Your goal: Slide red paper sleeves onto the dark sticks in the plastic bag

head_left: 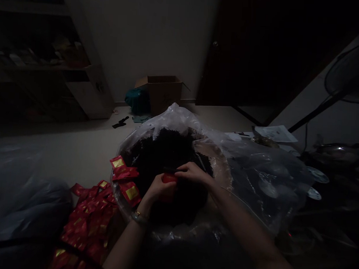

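Observation:
A round container lined with clear plastic [180,114] holds a heap of dark, loose, leaf-like material [179,142], possibly tea. Over this heap my left hand [159,187] is closed round a small red packet [168,191], which stands roughly upright. My right hand [192,172] is pinched at the packet's top edge. A thin dark piece [169,169] lies at its fingertips; the dim light hides what it is. On the container's left rim rest several red packets with gold labels [131,192].
Many more red packets [86,217] are piled at the lower left, beside a large plastic bag [25,195]. An open cardboard box [165,90] and a teal bag [137,101] stand by the wall. Clear plastic sheeting [264,174] spreads rightwards, near a fan [351,74].

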A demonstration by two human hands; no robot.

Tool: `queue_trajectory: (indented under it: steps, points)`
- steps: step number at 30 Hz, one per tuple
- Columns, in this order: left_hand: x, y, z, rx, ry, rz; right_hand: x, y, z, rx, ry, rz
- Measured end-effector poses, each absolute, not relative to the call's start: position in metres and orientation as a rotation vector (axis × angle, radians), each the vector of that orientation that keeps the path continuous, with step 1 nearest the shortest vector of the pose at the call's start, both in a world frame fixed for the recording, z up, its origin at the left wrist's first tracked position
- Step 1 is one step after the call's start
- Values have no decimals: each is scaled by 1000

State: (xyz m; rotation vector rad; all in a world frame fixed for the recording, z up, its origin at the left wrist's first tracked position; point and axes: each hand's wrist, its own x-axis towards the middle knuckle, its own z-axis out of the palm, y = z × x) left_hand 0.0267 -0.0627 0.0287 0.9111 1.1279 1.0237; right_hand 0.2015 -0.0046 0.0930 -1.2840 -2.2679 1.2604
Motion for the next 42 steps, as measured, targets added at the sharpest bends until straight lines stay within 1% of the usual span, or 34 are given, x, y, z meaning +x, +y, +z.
queue_trajectory:
  steps: [8, 13, 21, 30, 42]
  points:
    - [27, -62, 33, 914, 1147, 1012, 205, -4, 95, -1321, -2274, 1232]
    - [28, -62, 32, 934, 1158, 1031, 212, -3, 98, -1279, -2396, 1187]
    - [26, -62, 31, 923, 1171, 1026, 203, -7, 89, -1265, -2378, 1081]
    - [27, -63, 29, 930, 1140, 993, 205, -5, 93, -1265, -2373, 1078]
    - [28, -63, 31, 885, 1124, 1010, 204, -6, 85, -1269, -2381, 1037]
